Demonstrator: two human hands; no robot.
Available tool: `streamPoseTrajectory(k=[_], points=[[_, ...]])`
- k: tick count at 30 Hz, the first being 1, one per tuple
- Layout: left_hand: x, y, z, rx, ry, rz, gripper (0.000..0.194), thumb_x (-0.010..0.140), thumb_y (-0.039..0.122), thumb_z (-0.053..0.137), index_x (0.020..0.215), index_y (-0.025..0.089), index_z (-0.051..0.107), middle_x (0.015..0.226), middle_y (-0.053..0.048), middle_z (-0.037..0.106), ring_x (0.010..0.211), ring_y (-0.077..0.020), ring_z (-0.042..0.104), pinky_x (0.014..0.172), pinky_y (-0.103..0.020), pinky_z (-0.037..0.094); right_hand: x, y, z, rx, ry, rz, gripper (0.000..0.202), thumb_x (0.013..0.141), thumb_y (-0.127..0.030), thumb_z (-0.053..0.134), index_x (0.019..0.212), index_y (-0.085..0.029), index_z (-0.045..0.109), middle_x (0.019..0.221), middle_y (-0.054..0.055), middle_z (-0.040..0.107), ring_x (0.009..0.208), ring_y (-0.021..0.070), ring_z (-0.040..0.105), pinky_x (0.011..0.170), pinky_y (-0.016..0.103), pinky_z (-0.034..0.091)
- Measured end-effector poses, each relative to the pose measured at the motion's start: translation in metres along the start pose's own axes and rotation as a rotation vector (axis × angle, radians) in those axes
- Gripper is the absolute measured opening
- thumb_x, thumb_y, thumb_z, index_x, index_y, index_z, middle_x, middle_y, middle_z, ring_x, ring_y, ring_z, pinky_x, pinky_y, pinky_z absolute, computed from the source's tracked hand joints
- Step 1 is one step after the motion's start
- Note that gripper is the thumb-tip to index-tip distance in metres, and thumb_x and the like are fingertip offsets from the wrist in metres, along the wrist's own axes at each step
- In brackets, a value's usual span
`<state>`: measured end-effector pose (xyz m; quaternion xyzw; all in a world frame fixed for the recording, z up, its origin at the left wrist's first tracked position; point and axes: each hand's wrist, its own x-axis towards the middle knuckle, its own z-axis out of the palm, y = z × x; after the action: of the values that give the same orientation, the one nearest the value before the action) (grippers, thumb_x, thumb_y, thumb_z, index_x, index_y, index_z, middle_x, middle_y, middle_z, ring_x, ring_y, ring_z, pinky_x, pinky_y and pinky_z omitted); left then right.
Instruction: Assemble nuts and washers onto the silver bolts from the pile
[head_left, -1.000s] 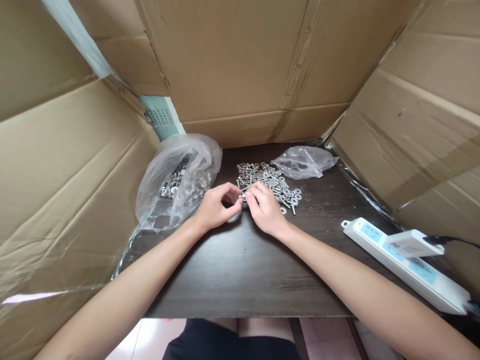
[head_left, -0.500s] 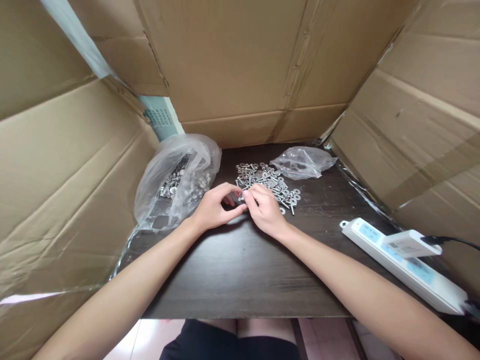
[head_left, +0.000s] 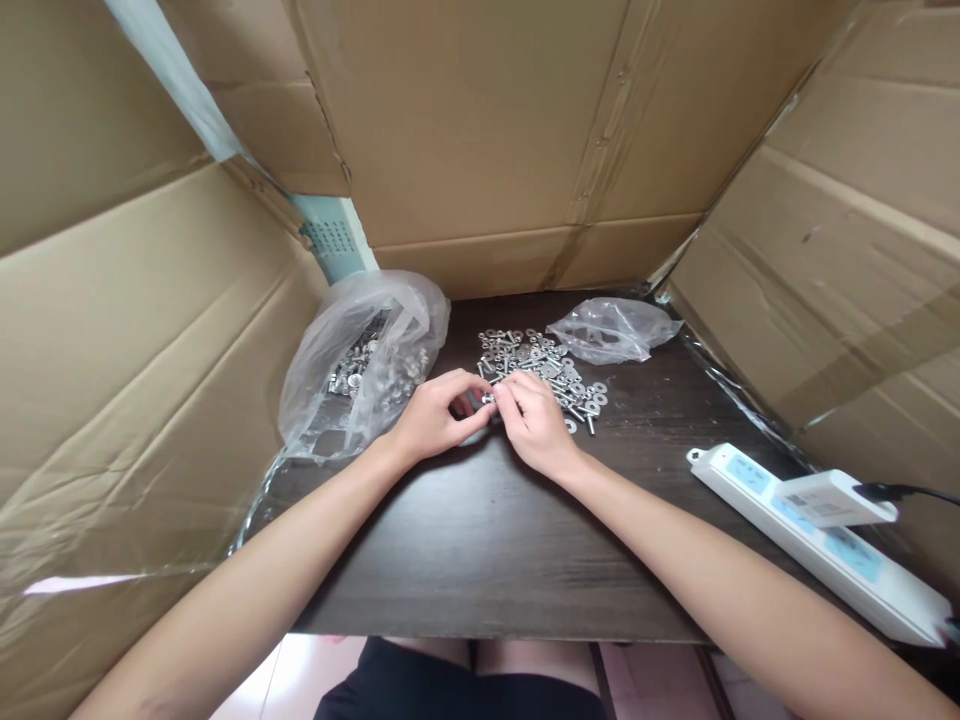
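My left hand (head_left: 442, 415) and my right hand (head_left: 534, 422) meet fingertip to fingertip over the dark table (head_left: 480, 540). A small shiny metal piece (head_left: 487, 397) shows between them, pinched by the fingers of both; it looks like a screw, but its details are too small to tell. Just behind the hands lies a loose pile of screws, nuts and washers (head_left: 559, 375). An open clear plastic bag (head_left: 405, 300) holding more metal parts (head_left: 352, 375) stands to the left of the pile.
Behind the pile at the right lies a crumpled clear bag (head_left: 615, 328). A white power strip (head_left: 817, 540) with a plugged-in adapter (head_left: 832, 497) and black cable rests at the right. Cardboard walls (head_left: 487, 130) enclose the table at the back and both sides.
The camera view has shifted slightly. More of the small metal piece shows between my fingertips, while both hands keep nearly the same place and pose.
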<state>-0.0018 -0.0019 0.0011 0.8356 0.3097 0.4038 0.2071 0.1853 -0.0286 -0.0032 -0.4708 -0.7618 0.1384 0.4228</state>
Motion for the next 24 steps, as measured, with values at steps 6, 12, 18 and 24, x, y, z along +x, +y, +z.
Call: streamPoseTrajectory(k=[6,12,18,24], points=[[0.0005,0.0020,0.0007,-0.023,-0.001,-0.060,0.011,0.088,0.022,0.067,0.098,0.018,0.066,0.078,0.001,0.069,0.062,-0.0101,0.063,0.062,-0.021,0.055,-0.0005,-0.0011,0.0006,-0.035,-0.060,0.020,0.028,0.105,-0.027,0.036,0.081,-0.024,0.050,0.091,0.007,0.063,0.090,0.0239,0.056,0.084,0.042,0.039],[0.0005,0.0019,0.0005,-0.035,-0.007,-0.067,0.010,0.086,0.021,0.067,0.094,0.018,0.064,0.075,0.002,0.067,0.060,-0.0094,0.062,0.060,-0.020,0.053,-0.0008,-0.0027,-0.0009,0.002,-0.095,0.034,0.019,0.102,-0.025,0.039,0.085,-0.024,0.048,0.096,0.007,0.062,0.094,0.0245,0.055,0.086,0.043,0.039],[0.0003,0.0018,0.0014,-0.052,-0.005,-0.082,0.013,0.087,0.024,0.069,0.097,0.018,0.065,0.078,0.001,0.068,0.061,-0.0095,0.063,0.060,-0.020,0.055,-0.0010,-0.0025,-0.0011,0.004,-0.049,0.031,0.022,0.103,-0.026,0.039,0.084,-0.024,0.050,0.095,0.007,0.063,0.094,0.0241,0.057,0.087,0.043,0.040],[-0.0005,-0.0001,0.0018,-0.063,-0.016,-0.067,0.013,0.089,0.025,0.070,0.099,0.018,0.067,0.078,0.001,0.069,0.061,-0.0094,0.063,0.059,-0.020,0.055,-0.0003,0.0007,0.0016,-0.018,-0.005,0.035,0.032,0.105,-0.029,0.042,0.075,-0.024,0.052,0.086,0.006,0.064,0.087,0.0230,0.058,0.081,0.041,0.041]])
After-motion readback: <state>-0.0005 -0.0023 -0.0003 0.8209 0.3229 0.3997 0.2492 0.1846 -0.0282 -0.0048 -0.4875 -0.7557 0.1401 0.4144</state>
